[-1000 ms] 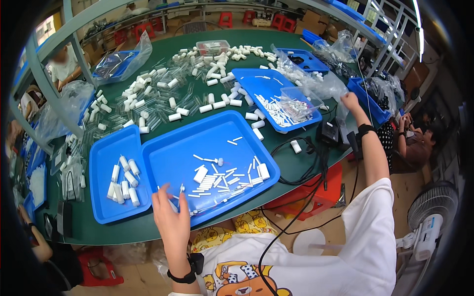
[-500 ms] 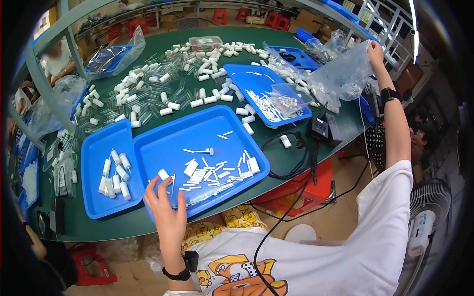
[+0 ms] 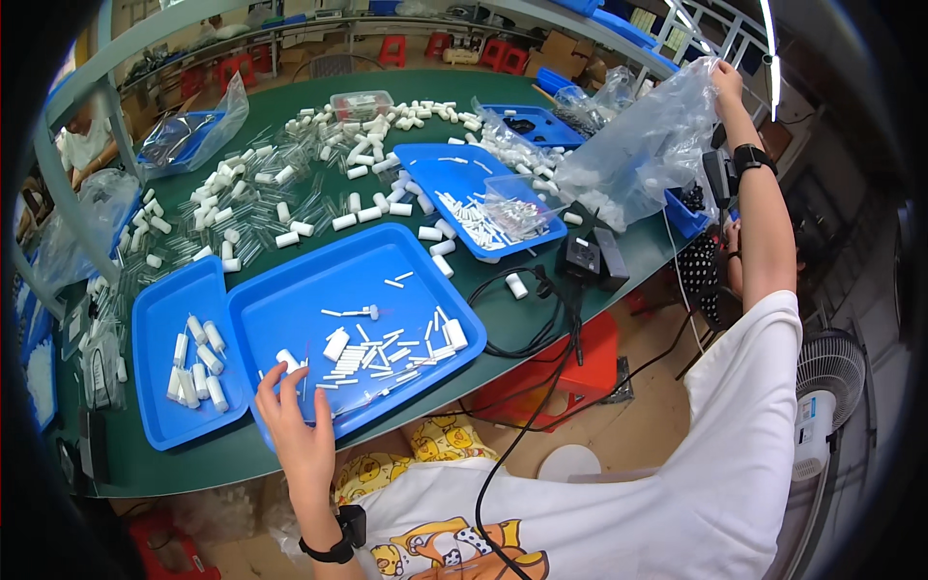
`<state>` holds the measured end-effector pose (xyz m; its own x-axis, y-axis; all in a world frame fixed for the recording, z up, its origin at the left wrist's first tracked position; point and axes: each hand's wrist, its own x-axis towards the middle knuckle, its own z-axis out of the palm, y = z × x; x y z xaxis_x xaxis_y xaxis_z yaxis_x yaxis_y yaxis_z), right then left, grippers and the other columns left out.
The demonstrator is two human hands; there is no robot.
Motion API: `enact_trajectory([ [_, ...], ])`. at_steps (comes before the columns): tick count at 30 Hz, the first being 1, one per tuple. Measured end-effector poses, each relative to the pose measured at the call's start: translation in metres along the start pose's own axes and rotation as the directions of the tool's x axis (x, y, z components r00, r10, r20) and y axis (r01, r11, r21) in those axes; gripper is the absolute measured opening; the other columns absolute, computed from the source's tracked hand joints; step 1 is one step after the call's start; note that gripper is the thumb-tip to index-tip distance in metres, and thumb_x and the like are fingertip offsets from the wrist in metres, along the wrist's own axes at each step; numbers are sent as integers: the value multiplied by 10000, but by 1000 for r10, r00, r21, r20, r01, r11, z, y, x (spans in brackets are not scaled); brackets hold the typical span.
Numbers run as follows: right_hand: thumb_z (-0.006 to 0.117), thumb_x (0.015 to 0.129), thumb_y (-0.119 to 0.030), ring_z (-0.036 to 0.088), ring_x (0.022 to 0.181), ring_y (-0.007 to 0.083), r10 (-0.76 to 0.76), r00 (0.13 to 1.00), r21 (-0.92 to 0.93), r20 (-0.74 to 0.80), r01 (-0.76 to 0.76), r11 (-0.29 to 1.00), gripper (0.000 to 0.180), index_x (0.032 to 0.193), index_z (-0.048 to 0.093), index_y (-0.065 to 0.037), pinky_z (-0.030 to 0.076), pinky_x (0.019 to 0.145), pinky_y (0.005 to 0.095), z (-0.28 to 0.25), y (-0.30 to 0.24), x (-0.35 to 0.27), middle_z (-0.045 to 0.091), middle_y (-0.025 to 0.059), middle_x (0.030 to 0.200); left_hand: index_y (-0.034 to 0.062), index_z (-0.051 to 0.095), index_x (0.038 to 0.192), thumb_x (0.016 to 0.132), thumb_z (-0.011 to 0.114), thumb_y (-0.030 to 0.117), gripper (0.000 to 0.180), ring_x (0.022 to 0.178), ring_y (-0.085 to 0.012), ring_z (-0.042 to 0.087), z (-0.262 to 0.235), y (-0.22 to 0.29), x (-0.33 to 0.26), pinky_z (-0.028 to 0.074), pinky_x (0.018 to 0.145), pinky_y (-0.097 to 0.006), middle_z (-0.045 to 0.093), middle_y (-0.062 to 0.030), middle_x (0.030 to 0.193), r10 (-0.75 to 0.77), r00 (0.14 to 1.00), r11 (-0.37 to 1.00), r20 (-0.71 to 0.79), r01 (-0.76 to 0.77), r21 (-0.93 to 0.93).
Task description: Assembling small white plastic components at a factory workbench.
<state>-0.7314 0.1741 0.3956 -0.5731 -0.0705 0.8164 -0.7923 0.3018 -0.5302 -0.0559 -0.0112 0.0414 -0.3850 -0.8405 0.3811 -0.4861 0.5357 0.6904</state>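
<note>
The right hand (image 3: 727, 79) grips the top of a clear plastic bag (image 3: 646, 145), but its fingertips are buried in the crumpled film — how they close cannot be told. The bag's contents are a pale blur behind the film, too vague to name. Under the left hand (image 3: 293, 418), the near corner of the large blue tray (image 3: 290, 300) is covered — and a seated person (image 3: 85, 143) at far left is cut by a shelf post.
</note>
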Motion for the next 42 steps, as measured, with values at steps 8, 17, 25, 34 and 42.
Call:
enact_trajectory([
  [8, 554, 863, -139, 625, 801, 153, -235, 915, 40, -328, 262, 964, 243, 1002, 656, 32, 467, 737, 268, -33, -77, 48, 679, 89, 882, 38, 556, 1055, 813, 589, 58, 245, 1144, -333, 433, 2, 0, 0, 372, 943, -419, 465, -140, 1207, -26, 999, 1000, -33, 26, 5],
  [17, 584, 891, -151, 606, 646, 134, -501, 841, 685, 202, 244, 687, 200, 1001, 603, 15, 501, 579, 260, -18, -233, 13, 632, 67, 782, 28, 533, 1096, 690, 711, 65, 445, 1120, -306, 484, 1, 42, 13, 381, 950, -393, 505, -150, 1195, 181, 984, 931, -6, -173, -321],
  [25, 573, 892, -93, 617, 633, 152, -485, 788, 702, 380, 96, 706, 147, 969, 602, 29, 513, 574, 276, -22, -386, -154, 636, 78, 783, 50, 192, 1425, 583, 854, 202, 1082, 1323, -276, 329, 85, 73, 28, 285, 1075, -416, 319, -161, 1422, 290, 914, 155, 284, 247, -956],
  [34, 531, 890, -114, 629, 714, 178, -547, 637, 770, 543, -118, 627, 143, 913, 606, 6, 525, 655, 322, 56, -388, -132, 635, 92, 806, 92, 108, 1469, 782, 430, 740, 997, 1342, -300, 287, 54, 62, 28, 239, 1090, -469, 316, -146, 1432, 278, 948, -166, 152, 203, -965],
  [42, 484, 912, -142, 614, 661, 182, -426, 555, 695, 715, -630, 345, 165, 842, 597, -45, 521, 642, 336, 185, -382, -151, 620, 64, 760, 234, 244, 1459, 831, 170, 747, 814, 1321, -365, 294, 18, 14, 44, 202, 1056, -598, 286, -143, 1467, 185, 904, -449, 385, 426, -786],
])
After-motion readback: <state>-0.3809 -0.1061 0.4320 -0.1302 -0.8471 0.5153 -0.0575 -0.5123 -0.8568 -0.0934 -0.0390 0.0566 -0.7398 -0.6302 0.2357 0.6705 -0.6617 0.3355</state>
